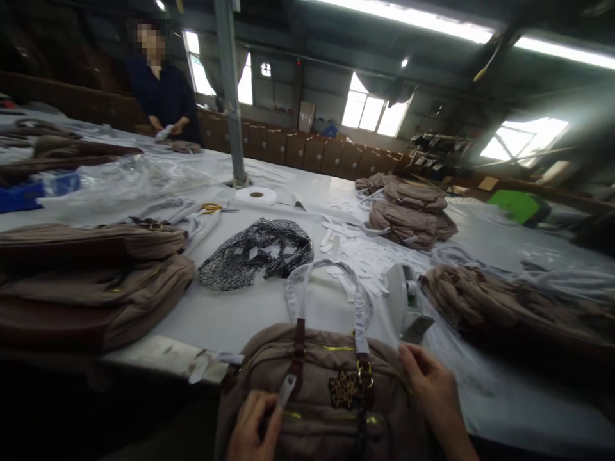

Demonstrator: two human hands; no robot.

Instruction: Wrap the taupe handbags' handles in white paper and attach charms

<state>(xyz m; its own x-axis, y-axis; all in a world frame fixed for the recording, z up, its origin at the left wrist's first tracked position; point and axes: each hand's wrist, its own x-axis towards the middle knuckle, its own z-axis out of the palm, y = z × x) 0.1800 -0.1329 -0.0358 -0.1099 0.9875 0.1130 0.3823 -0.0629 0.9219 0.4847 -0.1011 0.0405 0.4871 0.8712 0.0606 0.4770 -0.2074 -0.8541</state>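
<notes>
A taupe fabric handbag [331, 358] with brown straps stands in front of me at the table's near edge. Its two handles [358, 298] are wrapped in white material, and a leopard-print tag [344, 389] hangs on its front. My left hand [254, 426] is closed at the bag's lower left front, with a small pale strip [287, 389] sticking up from its fingers. At the bag's upper right side, my right hand [432, 387] has its fingers curled together; what they pinch, if anything, I cannot make out. Just beyond it stands a grey tape dispenser [406, 301].
Taupe bags lie stacked at left [96, 288], at right [509, 301] and farther back [408, 211]. White paper strips [365, 259], a black-and-white patterned cloth [259, 253], yellow-handled scissors [211, 208] and a white roll [255, 195] lie on the table. Behind a post [230, 96], a person [166, 102] works.
</notes>
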